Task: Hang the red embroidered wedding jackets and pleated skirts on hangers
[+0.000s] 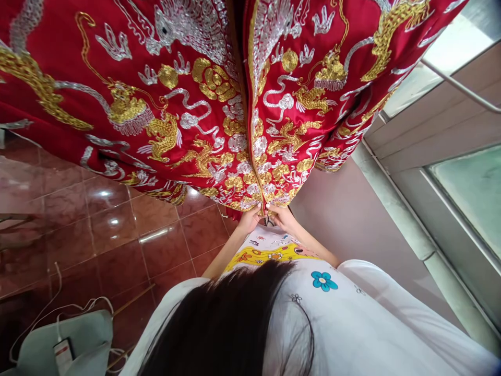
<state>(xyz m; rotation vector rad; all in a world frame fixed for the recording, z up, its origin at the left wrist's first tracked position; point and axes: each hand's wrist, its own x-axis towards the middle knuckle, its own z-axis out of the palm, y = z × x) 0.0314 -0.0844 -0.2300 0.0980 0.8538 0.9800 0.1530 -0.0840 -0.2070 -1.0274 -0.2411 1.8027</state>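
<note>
A red garment thick with gold and silver embroidery hangs in front of me and fills the upper view. Its front opening runs down the middle to the hem. My left hand pinches the hem just left of the opening. My right hand grips the hem just right of it, the two hands almost touching. Something small and dark sits between them at the seam; I cannot make out what it is. My white printed shirt and dark hair fill the bottom of the view.
Glossy reddish-brown floor tiles lie to the left. A pale grey seat with a white cable and a small device sits at the lower left. A plain wall, a pale pipe and frosted windows stand to the right.
</note>
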